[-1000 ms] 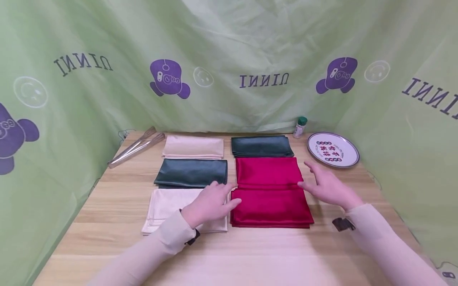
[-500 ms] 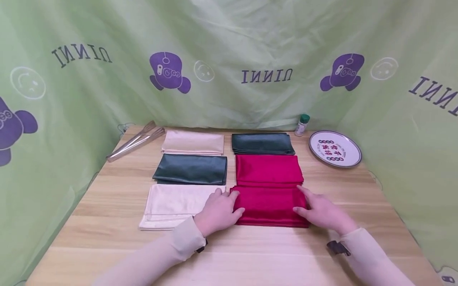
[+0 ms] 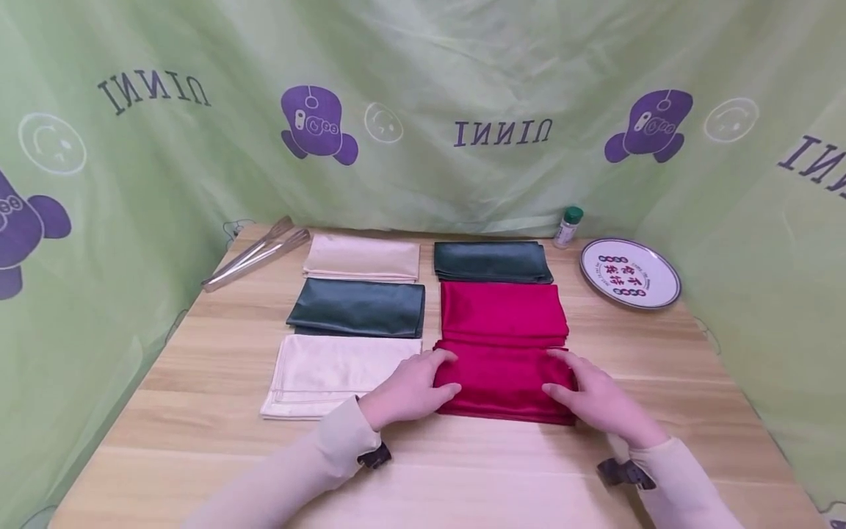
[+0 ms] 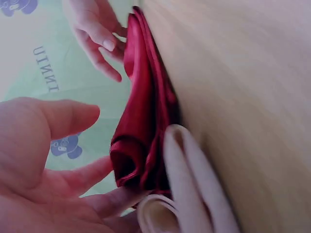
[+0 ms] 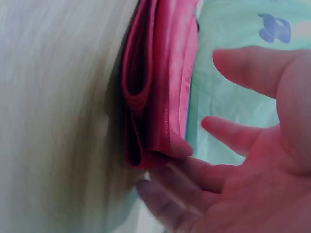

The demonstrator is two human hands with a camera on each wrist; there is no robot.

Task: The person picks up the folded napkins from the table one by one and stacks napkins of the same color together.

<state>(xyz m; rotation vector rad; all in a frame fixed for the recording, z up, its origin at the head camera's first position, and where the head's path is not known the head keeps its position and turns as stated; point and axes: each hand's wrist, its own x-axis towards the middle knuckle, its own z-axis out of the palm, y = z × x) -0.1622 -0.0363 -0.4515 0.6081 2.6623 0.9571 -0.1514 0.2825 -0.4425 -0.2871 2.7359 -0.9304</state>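
Observation:
A folded red satin cloth (image 3: 505, 382) lies on the table between my two hands. My left hand (image 3: 413, 389) is at its left end, partly over the folded pale pink cloth (image 3: 330, 367). In the left wrist view the left fingers (image 4: 92, 174) reach the red cloth's folded end, thumb raised apart from it. My right hand (image 3: 598, 397) is at the opposite end. The right wrist view shows its fingertips touching the layered red edge (image 5: 160, 121), with the thumb (image 5: 243, 68) held clear. Neither hand curls round the cloth.
Behind lie another red cloth (image 3: 502, 312), two dark green cloths (image 3: 357, 307) and a second pink cloth (image 3: 362, 257). Metal tongs (image 3: 254, 257) lie at the back left. A green-capped bottle (image 3: 568, 228) and a printed plate (image 3: 631, 273) are at the back right. Green curtains surround the table.
My right hand has come left and nearer to me, from beside the rear red cloth to the front one's right end. My left hand has shifted slightly right and nearer, to its left end.

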